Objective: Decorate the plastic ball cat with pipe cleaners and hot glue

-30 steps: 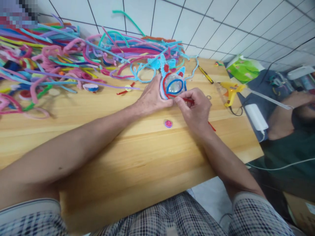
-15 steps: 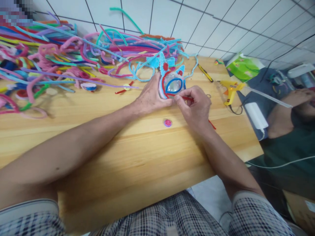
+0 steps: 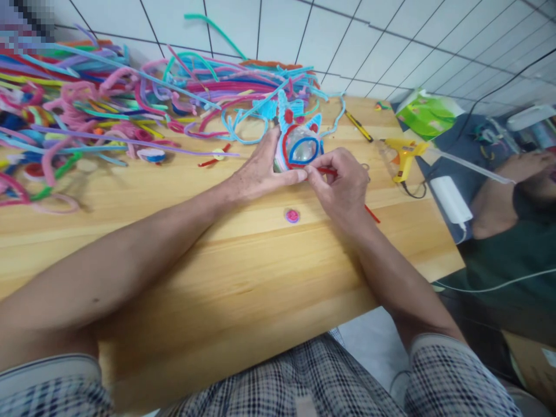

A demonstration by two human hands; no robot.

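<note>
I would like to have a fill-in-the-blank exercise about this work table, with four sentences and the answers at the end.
1. The left hand holds a craft whose oval ring is ____ in colour.
2. The right hand pinches a strip whose colour is ____.
3. The yellow pistol-shaped tool is a ____ gun.
4. The wall behind the pipe cleaners is mainly ____ in colour.

Missing words: blue; red; glue; white.

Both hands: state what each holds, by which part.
The left hand cups the eared craft piece by its left side and lower edge; the right hand pinches a red strip near that piece's lower edge.
</note>
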